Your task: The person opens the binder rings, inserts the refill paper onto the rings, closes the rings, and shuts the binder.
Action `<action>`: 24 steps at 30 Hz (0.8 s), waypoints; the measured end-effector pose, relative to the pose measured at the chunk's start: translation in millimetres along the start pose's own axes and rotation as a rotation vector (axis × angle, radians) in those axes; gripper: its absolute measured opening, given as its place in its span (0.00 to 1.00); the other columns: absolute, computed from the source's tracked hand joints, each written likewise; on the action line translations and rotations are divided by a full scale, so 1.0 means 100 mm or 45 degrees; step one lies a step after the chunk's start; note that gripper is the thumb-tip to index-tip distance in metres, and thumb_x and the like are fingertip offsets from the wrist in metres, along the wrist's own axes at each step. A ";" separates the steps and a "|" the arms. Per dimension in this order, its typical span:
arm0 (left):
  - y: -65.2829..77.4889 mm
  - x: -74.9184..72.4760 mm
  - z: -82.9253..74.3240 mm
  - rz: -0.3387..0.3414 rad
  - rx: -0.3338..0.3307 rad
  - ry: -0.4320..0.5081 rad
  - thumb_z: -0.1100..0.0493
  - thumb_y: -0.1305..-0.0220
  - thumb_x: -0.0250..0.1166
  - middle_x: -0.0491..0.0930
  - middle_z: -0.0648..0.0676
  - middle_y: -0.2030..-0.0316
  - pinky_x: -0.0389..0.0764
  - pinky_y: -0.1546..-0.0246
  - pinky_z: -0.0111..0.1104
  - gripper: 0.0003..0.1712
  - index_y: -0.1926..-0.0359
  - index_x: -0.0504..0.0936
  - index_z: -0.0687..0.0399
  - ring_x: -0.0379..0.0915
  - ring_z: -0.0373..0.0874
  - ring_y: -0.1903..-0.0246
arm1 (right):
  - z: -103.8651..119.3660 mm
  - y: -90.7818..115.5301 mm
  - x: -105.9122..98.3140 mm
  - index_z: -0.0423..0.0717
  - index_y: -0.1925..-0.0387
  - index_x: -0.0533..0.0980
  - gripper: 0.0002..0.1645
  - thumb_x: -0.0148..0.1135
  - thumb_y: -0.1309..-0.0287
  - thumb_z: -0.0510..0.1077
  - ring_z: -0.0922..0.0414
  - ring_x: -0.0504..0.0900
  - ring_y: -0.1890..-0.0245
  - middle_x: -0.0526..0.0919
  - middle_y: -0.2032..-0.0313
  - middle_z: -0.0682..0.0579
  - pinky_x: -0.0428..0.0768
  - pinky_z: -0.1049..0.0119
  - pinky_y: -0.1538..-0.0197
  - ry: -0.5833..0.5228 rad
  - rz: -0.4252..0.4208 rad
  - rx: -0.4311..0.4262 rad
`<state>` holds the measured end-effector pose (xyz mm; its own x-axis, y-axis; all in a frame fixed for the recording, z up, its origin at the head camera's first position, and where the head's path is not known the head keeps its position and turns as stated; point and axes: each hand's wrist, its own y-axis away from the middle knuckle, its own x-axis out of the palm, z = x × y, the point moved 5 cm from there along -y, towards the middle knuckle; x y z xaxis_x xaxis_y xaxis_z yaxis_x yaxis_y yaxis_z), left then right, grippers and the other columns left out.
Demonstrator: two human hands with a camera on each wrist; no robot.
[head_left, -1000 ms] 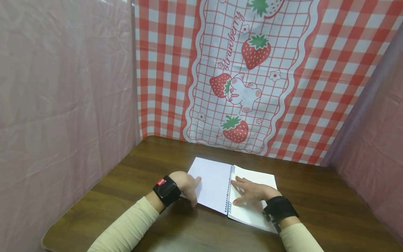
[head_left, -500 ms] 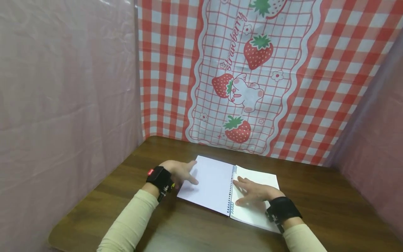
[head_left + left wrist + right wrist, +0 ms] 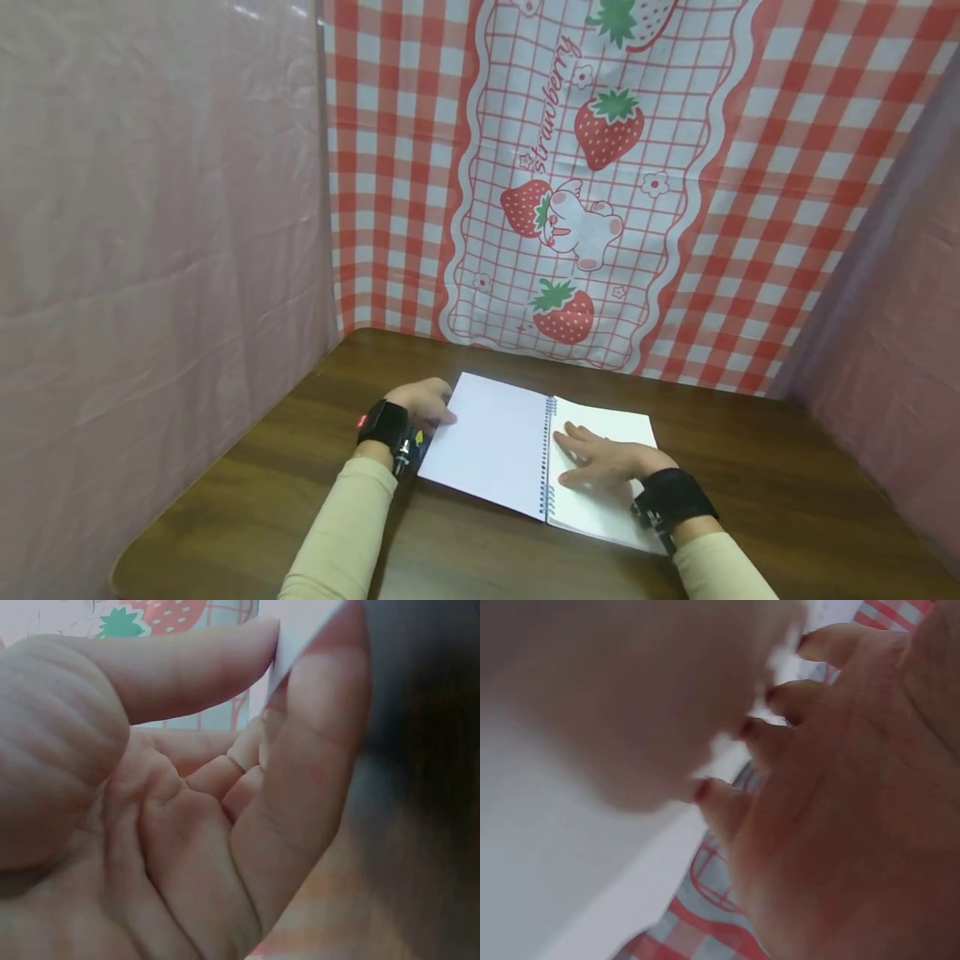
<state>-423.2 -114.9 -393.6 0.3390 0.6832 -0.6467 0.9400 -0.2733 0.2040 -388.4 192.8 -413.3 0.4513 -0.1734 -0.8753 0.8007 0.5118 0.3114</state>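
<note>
A spiral notebook (image 3: 487, 442) lies spread on the table, blank white pages showing on both sides of its wire binding (image 3: 548, 454). At its left edge, my left hand (image 3: 422, 402) pinches the leaf between thumb and curled fingers; the left wrist view shows the white corner (image 3: 304, 630) caught between thumb tip and forefinger. My right hand (image 3: 603, 458) rests on the right page (image 3: 607, 418) with its fingers spread, the tips near the binding. In the right wrist view, the right hand's fingertips (image 3: 750, 727) meet the white paper (image 3: 547, 847).
The brown wooden table (image 3: 360, 533) extends around the notebook. Behind it hangs a red-and-white checked cloth (image 3: 397, 183) with strawberries. Pink curtains (image 3: 165, 250) close off both sides. Black straps (image 3: 675, 500) with cameras sit on both wrists.
My left hand has moved from the lower left part of the page up to its left edge and now pinches it, lifting that side slightly. The right hand stays on the right page.
</note>
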 end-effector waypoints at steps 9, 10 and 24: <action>0.10 -0.12 -0.08 0.000 0.002 -0.029 0.62 0.33 0.68 0.78 0.65 0.45 0.88 0.61 0.40 0.34 0.30 0.67 0.68 0.82 0.52 0.60 | -0.31 0.25 -0.21 0.48 0.22 0.59 0.53 0.73 0.43 0.57 0.31 0.43 0.21 0.47 0.20 0.35 0.53 0.28 0.28 -0.151 0.012 0.252; 0.11 -0.12 -0.08 -0.002 0.004 -0.028 0.62 0.34 0.68 0.78 0.65 0.45 0.88 0.61 0.40 0.35 0.30 0.67 0.68 0.82 0.52 0.60 | -0.35 0.27 -0.22 0.49 0.23 0.60 0.53 0.73 0.43 0.57 0.31 0.43 0.21 0.48 0.20 0.36 0.54 0.27 0.29 -0.165 0.014 0.271; 0.08 -0.17 -0.10 -0.016 0.018 -0.024 0.60 0.32 0.67 0.80 0.62 0.50 0.87 0.62 0.40 0.32 0.31 0.69 0.63 0.82 0.52 0.62 | -0.54 0.43 -0.36 0.42 0.33 0.73 0.36 0.64 0.34 0.58 0.30 0.58 0.25 0.63 0.26 0.32 0.66 0.33 0.32 -0.199 -0.048 0.278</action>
<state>-420.9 -122.0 -373.7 0.3262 0.6736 -0.6632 0.9436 -0.2741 0.1857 -391.8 265.9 -388.2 0.4614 -0.3253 -0.8254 0.8764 0.3117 0.3671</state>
